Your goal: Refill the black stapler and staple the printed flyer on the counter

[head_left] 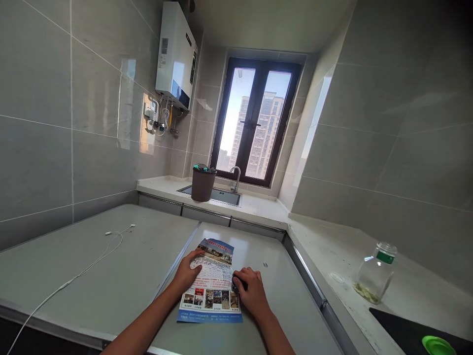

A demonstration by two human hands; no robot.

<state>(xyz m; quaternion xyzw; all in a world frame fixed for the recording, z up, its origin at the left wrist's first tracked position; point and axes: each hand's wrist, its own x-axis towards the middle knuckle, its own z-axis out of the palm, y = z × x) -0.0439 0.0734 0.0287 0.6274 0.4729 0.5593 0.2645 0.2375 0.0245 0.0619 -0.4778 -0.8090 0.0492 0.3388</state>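
A printed flyer [214, 276] with blue bands, text and small photos lies on the grey table. My left hand [187, 270] rests over its left edge, thumb and fingers apart, pressing on the paper. At the flyer's right edge my right hand [252, 291] is closed around a small black object [236, 283]. Most of that object is hidden by the fingers, so its kind cannot be made out. Two tiny dark slivers [265, 265] lie on the table just beyond the right hand.
A white cable [86, 268] trails across the left table half. Behind stand a brown bin [203, 185], a sink [227, 196] and a tap [236, 177]. On the right counter [314, 236] are a glass jar [376, 273], a clear lid-like disc [337, 278] and a green item [438, 345].
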